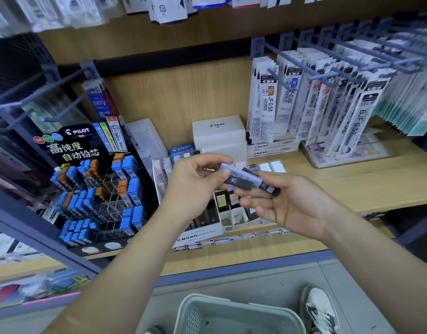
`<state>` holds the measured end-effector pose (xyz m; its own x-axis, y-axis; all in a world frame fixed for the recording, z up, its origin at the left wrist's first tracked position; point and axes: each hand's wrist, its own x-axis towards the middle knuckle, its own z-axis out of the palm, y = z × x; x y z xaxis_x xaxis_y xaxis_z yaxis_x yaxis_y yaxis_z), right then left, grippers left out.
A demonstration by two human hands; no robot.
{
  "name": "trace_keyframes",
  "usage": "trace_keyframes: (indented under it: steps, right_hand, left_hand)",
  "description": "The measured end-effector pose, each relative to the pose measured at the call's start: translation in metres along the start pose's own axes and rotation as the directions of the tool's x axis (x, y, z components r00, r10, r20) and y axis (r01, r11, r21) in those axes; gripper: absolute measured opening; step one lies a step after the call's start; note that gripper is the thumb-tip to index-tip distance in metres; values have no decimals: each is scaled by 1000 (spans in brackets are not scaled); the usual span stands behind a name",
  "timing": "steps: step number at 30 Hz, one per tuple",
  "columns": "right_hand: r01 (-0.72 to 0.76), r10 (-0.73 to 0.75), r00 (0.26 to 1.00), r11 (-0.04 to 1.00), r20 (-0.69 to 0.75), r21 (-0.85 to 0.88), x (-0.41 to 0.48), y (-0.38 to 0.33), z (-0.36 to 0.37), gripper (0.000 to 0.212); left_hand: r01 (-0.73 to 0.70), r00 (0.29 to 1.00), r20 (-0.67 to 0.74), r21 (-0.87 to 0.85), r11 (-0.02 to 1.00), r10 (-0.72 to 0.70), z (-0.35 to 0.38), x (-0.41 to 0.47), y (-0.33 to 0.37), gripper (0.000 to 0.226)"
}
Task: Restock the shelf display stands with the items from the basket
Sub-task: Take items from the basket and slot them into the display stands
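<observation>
At the far left of the wooden shelf point(352, 179) stands a black Pilot lead display stand point(72, 150). Its clear tiered compartments are partly filled with blue and orange lead cases point(75, 201), and several compartments near its middle are bare.

Just right of it, in front of the shelf, the left hand point(195, 186) pinches the left end of a small stack of slim lead cases point(246, 178) between thumb and fingertips. One case is pale lilac and one is black. The stack is tilted, with its right end lower and nearer.

Behind the hands sits a white MONO graph display box point(207, 233) with divided slots, and a white Pilot box point(218, 131) stands further back against the wall.

The right hand point(287, 201), palm up, holds the right end of the same stack, its fingers curled beneath and its thumb on top.

Above and to the right, pen refill packs point(268, 100) hang in rows from grey pegs.

On the floor near the bottom edge, the rim of a grey basket point(231, 309) shows. Whatever it holds cannot be made out. Right of it is a white shoe point(321, 309).
</observation>
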<state>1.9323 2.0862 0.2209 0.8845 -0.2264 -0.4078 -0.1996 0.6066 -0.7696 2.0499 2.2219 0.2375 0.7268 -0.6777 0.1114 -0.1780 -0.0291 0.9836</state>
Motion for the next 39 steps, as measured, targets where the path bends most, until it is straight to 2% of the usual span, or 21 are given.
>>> trace_keyframes:
  steps: [4, 7, 10, 12, 15, 19, 22, 24, 27, 30, 32, 33, 36, 39]
  right_hand:
    - [-21, 25, 996, 998, 82, -51, -4, -3, 0, 33]
    - [0, 9, 990, 998, 140, -60, -2, 1, 7, 37]
    - [69, -68, 998, 996, 9, -60, 7, 9, 18, 11]
    - [108, -114, 990, 992, -83, -70, 13, 13, 20, 16]
    - [119, -123, 987, 992, -102, -48, 17, 12, 20, 17]
    - [129, -134, 986, 990, -96, -53, 19, 13, 23, 11]
    - [155, -171, 981, 975, -91, -159, 21, 14, 24, 10]
    - [188, -220, 974, 923, -61, -336, 20, 14, 26, 15]
    - [212, -252, 968, 789, 11, -577, 16, 16, 33, 18]
    - [253, -259, 960, 637, 107, -728, 16, 18, 40, 17]
    - [270, -257, 955, 560, 145, -784, 17, 20, 45, 15]
    - [262, -255, 958, 584, 133, -768, 17, 21, 46, 14]
    - [186, -242, 970, 772, -10, -608, 18, 16, 46, 13]
    - [163, -241, 959, 898, -147, -409, 20, 8, 38, 12]
  left_hand:
    - [50, 996, -64, -163, 985, -61, -7, 2, -2, 16]
    - [38, 990, -127, -129, 991, -54, 6, -4, -6, 14]
    - [25, 982, -187, -90, 996, -41, 24, -12, -13, 16]
    - [45, 973, -219, -110, 993, -68, 29, -15, -14, 11]
    - [92, 962, -237, -177, 980, -133, 26, -15, -12, 5]
    - [118, 965, -233, -26, 993, -121, 14, -12, -11, 4]
    - [175, 978, -129, 101, 979, -162, 0, -11, -8, 5]
    - [200, 978, -70, 44, 979, -196, -14, -7, -4, 11]
    - [170, 985, 38, 3, 985, -170, -36, -3, 3, 21]
    - [124, 975, 163, 172, 977, -152, -44, -5, 7, 21]
    - [99, 978, 153, 270, 958, -144, -46, -6, 9, 19]
    - [93, 983, 122, 295, 951, -134, -48, -6, 10, 17]
    - [67, 997, -60, 280, 958, -52, -66, -2, 16, 9]
    - [31, 969, -243, 254, 967, 33, -96, 4, 18, 10]
